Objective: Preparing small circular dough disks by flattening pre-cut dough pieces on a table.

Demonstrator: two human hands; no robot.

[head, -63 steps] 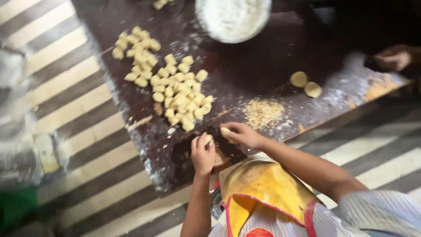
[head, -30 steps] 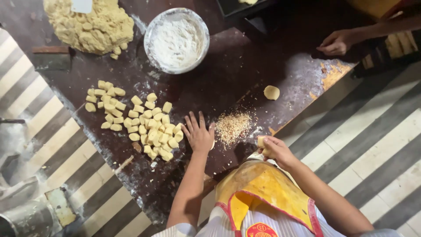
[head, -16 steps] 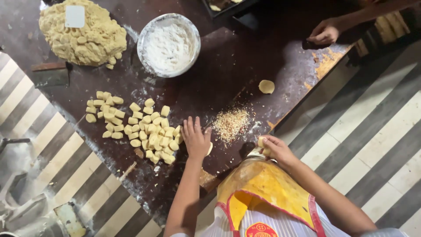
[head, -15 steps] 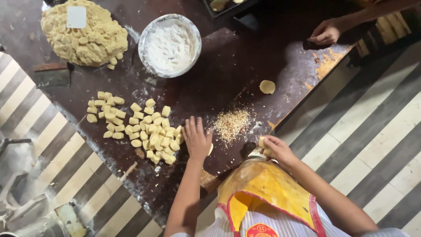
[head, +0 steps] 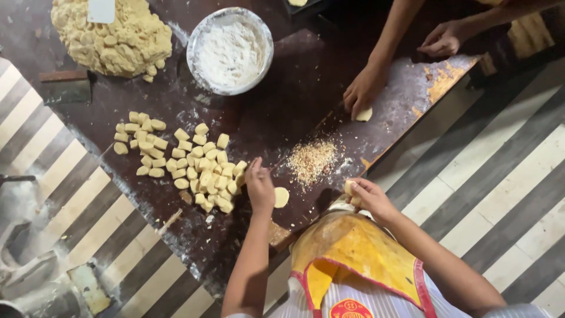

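My left hand (head: 259, 187) reaches over the dark table (head: 294, 94), its fingertips at the right edge of a pile of small cut dough pieces (head: 194, 168). I cannot tell whether it grips one. A flattened dough disc (head: 281, 197) lies just to the right of that hand. At the table's near edge, my right hand (head: 369, 199) holds a small dough piece (head: 350, 187) above my yellow apron (head: 353, 253).
A co-worker's hand (head: 365, 89) presses a dough disc (head: 364, 115) across the table; the co-worker's other hand (head: 440, 40) rests farther back. A flour bowl (head: 193, 59), a big dough mass (head: 112, 38), a crumb heap (head: 312, 160) and a scraper (head: 65, 87) also sit here.
My left hand has lifted off the flattened disc and shifted left to the pile. A co-worker's arm has reached in and covered the far dough disc.
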